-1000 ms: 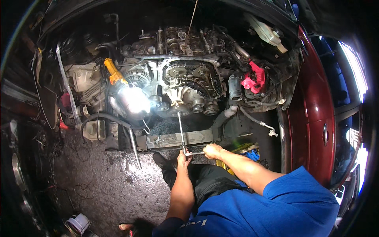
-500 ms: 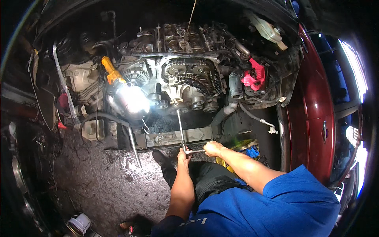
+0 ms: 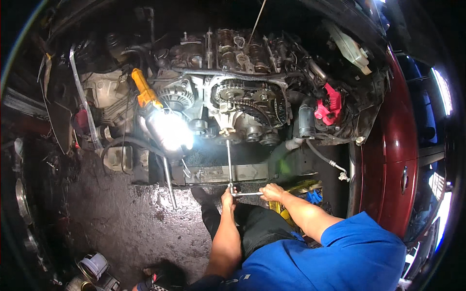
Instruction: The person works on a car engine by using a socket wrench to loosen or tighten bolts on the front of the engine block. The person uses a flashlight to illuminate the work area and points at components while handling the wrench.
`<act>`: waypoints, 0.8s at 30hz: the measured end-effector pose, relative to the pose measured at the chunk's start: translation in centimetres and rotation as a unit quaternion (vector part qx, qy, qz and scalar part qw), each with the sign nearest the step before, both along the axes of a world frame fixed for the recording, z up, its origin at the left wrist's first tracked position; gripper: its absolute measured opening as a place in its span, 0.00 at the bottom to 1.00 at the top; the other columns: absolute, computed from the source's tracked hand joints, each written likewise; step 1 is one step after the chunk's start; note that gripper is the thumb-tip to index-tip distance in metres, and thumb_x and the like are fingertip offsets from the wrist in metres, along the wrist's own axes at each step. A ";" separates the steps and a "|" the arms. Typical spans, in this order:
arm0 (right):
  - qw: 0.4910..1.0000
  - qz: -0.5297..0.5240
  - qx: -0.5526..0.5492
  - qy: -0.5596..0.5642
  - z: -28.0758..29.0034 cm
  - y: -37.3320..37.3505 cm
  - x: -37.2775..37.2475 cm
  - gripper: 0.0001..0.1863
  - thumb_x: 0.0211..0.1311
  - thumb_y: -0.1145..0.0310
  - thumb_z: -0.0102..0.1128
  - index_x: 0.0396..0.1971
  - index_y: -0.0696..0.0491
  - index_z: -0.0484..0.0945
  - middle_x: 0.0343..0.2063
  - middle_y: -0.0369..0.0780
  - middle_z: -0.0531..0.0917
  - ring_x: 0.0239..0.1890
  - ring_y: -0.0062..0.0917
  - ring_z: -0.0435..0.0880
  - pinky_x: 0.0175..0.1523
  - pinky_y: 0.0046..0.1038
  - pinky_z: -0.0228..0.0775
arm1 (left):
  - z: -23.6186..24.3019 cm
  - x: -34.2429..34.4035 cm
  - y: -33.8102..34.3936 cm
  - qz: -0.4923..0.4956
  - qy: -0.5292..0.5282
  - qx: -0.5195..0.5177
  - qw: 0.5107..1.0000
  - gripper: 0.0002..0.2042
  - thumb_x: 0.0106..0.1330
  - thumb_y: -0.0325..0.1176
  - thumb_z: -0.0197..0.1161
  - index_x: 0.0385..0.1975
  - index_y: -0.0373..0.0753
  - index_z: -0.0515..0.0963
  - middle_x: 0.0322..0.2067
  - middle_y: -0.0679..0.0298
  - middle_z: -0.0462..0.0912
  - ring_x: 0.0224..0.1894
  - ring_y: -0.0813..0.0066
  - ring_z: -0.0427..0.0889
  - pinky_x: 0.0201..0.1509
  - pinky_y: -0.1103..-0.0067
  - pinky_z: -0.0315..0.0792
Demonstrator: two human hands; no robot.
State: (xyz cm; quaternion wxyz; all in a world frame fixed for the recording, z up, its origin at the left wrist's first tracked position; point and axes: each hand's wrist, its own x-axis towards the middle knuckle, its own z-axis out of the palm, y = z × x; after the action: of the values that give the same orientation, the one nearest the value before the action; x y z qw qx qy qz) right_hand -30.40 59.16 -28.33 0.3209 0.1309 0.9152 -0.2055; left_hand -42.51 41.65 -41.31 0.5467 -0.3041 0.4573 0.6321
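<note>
My left hand [image 3: 227, 198] is closed at the near end of a long steel extension bar [image 3: 229, 162], where it joins a ratchet handle [image 3: 248, 194]. My right hand [image 3: 273, 192] grips the outer end of that handle, arm stretched from the lower right. The bar's far end meets a pulley [image 3: 224, 140] low on the engine, beneath exposed sprockets and a timing chain [image 3: 250, 107]. A yellow work light [image 3: 144, 87] shines brightly left of the bar. A second steel bar [image 3: 170, 184] leans to the left of my hands.
A red car door [image 3: 392, 184] borders the right. A pink-red plastic part [image 3: 329, 104] sits on the engine's right side, a hose [image 3: 320, 155] hanging below. Yellow and blue items [image 3: 313, 196] lie beside my right arm. A white bucket [image 3: 93, 266] stands on the wet floor [image 3: 116, 223] at lower left.
The engine and my hands appear farther right in the picture, as the view has shifted. Both hands keep their grip on the bar and ratchet, with little visible movement relative to the engine.
</note>
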 end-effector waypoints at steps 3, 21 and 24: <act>1.000 -0.013 -0.013 0.001 0.3 -0.4 0.4 0.14 0.50 0.58 0.60 0.31 0.53 0.78 0.22 0.49 0.81 0.30 0.46 0.82 0.38 0.43 0.74 | 0.7 -0.2 -0.3 -0.030 -0.002 -0.001 1.000 0.21 0.70 0.50 0.44 0.36 0.39 0.78 0.19 0.69 0.74 0.25 0.68 0.82 0.23 0.75 0.70; 0.976 0.049 0.164 0.134 5.9 -4.7 -2.7 0.10 0.47 0.68 0.56 0.26 0.60 0.76 0.19 0.47 0.81 0.25 0.37 0.84 0.30 0.35 0.76 | 3.7 -0.8 0.5 -0.116 0.076 0.065 0.988 0.20 0.61 0.51 0.61 0.41 0.40 0.79 0.21 0.70 0.71 0.23 0.79 0.75 0.26 0.82 0.74; 0.955 0.099 0.199 0.198 6.8 -6.5 -3.6 0.09 0.47 0.67 0.54 0.25 0.58 0.75 0.23 0.44 0.81 0.28 0.35 0.81 0.28 0.33 0.74 | 3.4 -0.8 0.3 -0.129 0.102 0.054 0.985 0.19 0.61 0.51 0.61 0.39 0.41 0.80 0.22 0.71 0.71 0.23 0.79 0.73 0.27 0.81 0.74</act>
State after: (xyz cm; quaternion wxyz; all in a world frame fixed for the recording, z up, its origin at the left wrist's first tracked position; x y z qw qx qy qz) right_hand -34.05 52.64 -21.53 0.1197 0.0576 0.9911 -0.0087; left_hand -43.29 41.93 -37.87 0.5899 -0.1461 0.5112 0.6077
